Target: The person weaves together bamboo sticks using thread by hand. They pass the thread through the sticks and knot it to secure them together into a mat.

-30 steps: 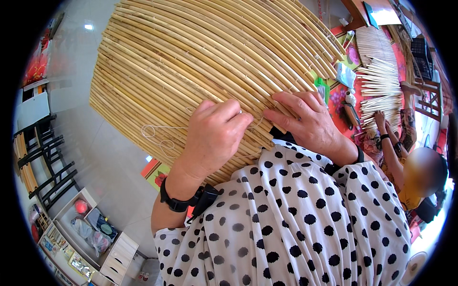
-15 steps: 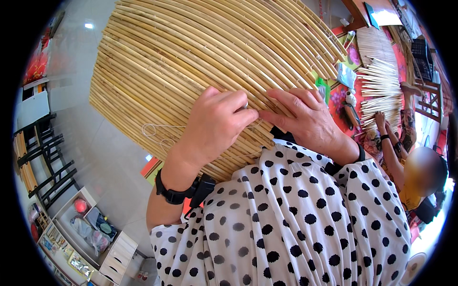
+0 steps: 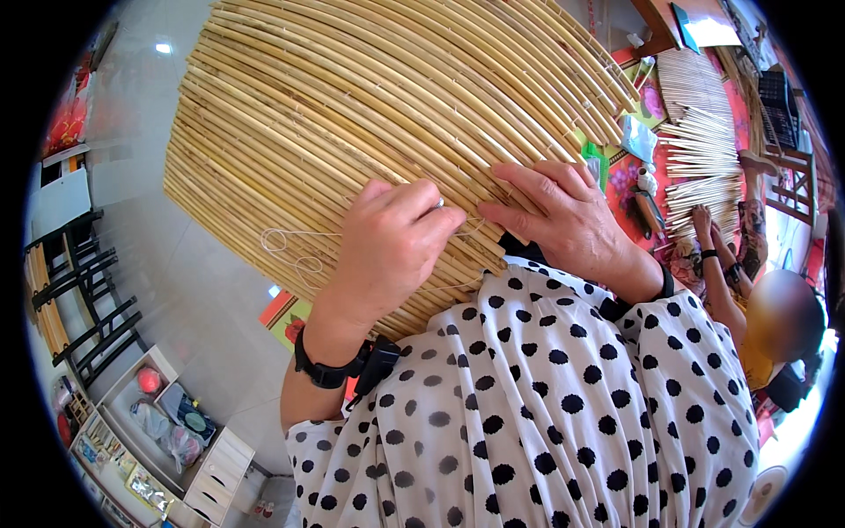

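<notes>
A large mat of yellow reed stalks (image 3: 352,97), tied side by side with thin stitches, spreads in front of me. My left hand (image 3: 392,238) is closed just above its near right part, thumb and fingers pinched together; a ring shows on one finger. White thread (image 3: 295,242) loops over the stalks left of that hand and reappears between the two hands. It seems to run into the pinch, though the fingers hide where. My right hand (image 3: 563,211) lies on the mat's right edge, fingers spread over the stalks, holding them down.
On the right, a person (image 3: 726,273) handles loose stalks (image 3: 704,158) on a red flowered cloth. A light blue packet (image 3: 638,138) and a dark-handled tool (image 3: 650,214) lie between us. Black folding racks (image 3: 84,282) and a drawer unit (image 3: 216,475) stand at left.
My left hand has moved slightly left and down, away from my right hand, opening a small gap between them. The right hand and the mat stay put.
</notes>
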A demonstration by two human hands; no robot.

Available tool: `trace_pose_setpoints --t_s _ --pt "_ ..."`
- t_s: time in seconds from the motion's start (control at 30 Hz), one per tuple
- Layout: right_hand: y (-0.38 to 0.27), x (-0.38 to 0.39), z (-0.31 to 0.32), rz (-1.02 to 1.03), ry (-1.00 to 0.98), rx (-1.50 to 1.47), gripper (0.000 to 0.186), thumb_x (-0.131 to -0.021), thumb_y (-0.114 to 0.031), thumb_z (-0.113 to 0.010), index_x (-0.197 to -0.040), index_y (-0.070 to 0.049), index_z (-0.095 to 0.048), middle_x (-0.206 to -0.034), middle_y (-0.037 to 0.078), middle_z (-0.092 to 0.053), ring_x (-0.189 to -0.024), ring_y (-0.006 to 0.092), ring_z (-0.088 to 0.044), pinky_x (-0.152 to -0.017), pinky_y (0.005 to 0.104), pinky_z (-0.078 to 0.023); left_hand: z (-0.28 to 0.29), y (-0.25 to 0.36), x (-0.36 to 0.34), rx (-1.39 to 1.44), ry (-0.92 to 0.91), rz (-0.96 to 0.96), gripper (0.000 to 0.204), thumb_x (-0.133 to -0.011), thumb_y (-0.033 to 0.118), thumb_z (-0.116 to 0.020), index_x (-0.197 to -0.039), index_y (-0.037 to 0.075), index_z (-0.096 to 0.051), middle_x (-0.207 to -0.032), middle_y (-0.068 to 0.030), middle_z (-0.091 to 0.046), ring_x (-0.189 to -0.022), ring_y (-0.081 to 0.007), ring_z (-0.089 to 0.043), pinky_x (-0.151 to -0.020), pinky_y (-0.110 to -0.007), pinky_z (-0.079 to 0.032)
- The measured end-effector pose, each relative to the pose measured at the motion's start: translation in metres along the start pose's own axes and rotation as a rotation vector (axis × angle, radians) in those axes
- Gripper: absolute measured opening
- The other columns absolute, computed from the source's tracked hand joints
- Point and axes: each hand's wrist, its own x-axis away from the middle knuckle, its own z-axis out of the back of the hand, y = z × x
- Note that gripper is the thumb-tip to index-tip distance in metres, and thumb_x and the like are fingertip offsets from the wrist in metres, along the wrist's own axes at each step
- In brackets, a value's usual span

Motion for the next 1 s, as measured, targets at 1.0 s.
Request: trace_pose_setpoints --t_s 1.0 --pt "0.000 -0.003 0.004 0.007 0.008 -0.009 0.045 -0.090 -0.018 -0.064 -0.134 -0.024 -0.073 -0.149 0.005 -0.059 -0.127 0.0259 -0.057 -0.108 0.0430 -0.046 0.011 0.018 -0.010 -0.133 -0.076 -0.055 0.012 -0.080 0.009 -0.076 -0.092 0.008 -0.075 -0.080 -0.0028 -0.052 -0.075 -0.0218 -0.060 -0.073 -0.036 -0.045"
